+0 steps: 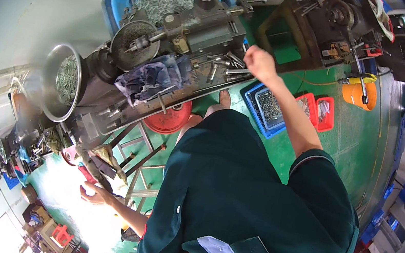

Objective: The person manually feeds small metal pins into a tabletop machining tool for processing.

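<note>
The right hand (260, 63) is being held with its fingers curled, just beside metal tools (213, 72) lying on the worktop (149, 106); whether anything is being gripped cannot be told. The left hand (94, 194) is being held released, fingers spread, near a metal frame (145, 192). A crumpled cloth (149, 78) is being supported between the two hands, on the worktop. Small metal parts are being contained in a blue crate (275, 132) below the right hand and in a bowl (48, 79) beyond the left.
</note>
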The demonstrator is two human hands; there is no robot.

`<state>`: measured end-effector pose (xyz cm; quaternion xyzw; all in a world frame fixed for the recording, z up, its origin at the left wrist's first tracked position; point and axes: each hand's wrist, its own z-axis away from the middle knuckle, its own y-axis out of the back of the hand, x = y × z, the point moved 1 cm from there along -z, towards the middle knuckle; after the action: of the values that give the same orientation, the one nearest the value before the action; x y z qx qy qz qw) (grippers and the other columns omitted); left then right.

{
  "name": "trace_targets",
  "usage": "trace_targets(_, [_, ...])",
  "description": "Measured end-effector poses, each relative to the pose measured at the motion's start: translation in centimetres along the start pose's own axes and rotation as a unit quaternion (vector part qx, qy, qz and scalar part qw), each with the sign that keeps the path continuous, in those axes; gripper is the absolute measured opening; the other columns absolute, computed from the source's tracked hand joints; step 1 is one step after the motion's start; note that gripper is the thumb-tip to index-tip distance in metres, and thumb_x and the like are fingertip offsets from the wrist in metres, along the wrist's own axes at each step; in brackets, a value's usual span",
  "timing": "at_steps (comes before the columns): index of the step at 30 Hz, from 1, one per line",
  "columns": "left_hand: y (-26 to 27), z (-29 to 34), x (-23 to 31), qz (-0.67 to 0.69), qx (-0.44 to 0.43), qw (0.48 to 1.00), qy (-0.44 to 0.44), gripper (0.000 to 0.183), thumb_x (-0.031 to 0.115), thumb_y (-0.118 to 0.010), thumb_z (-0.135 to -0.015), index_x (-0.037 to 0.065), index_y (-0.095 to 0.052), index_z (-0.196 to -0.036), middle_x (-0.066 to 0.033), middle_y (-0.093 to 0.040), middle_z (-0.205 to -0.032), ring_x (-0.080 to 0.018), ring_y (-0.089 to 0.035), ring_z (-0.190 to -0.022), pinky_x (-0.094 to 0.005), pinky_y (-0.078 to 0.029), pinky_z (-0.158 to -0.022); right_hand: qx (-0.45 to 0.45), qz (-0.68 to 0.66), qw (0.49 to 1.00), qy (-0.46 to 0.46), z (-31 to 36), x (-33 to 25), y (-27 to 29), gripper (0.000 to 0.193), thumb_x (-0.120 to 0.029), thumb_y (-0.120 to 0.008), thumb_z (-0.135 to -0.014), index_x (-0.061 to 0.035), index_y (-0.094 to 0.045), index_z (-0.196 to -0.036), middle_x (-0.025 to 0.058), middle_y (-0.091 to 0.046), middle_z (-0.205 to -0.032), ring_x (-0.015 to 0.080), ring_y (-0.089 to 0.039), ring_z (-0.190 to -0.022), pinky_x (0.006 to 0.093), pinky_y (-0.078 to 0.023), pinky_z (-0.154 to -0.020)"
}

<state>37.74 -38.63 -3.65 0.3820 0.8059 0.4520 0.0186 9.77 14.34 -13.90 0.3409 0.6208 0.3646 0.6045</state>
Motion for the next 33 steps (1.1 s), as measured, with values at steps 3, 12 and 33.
trace_targets(3, [-1.4,-1.5,1.9,0.154,0.038,0.979,-0.128,0.026,0.014,-0.057,-0.082,-0.003,-0.052,-0.102,-0.0141,-0.053,-0.1,-0.0254,-0.05,-0.092,-0.0359,-0.039,-0.086,-0.11,0.241,0.963,0.039,2.2,2.6,-2.7,0.007,-0.02,-0.058,-0.058,-0.013,-0.058,-0.058,0.0062,-0.058,-0.059,0.0231,-0.057,-0.056,0.0352,-0.048,-0.052])
trace_targets(12, [1.9,-2.5,19.2,0.176,0.075,0.901,-0.389,0.016,0.012,-0.055,-0.083,0.003,-0.054,-0.096,-0.0128,-0.052,-0.089,-0.0276,-0.047,-0.076,-0.0423,-0.039,-0.068,-0.143,0.296,0.94,0.089,2.2,4.4,-8.1,0.011,-0.016,-0.056,-0.065,-0.0171,-0.065,-0.071,-0.0011,-0.062,-0.079,0.0195,-0.053,-0.091,0.034,-0.042,-0.073])
trace_targets(33, [-2.1,6.0,47.0,0.434,-0.292,0.643,-0.56,0.019,0.014,-0.067,-0.066,0.005,-0.06,-0.082,-0.0072,-0.054,-0.084,-0.0247,-0.052,-0.082,-0.0378,-0.038,-0.078,-0.016,-0.421,0.897,-0.132,2.2,4.5,3.9,0.013,-0.013,-0.045,-0.084,-0.0028,-0.051,-0.08,-0.0024,-0.042,-0.059,0.0081,-0.042,-0.058,0.0233,-0.034,-0.053])
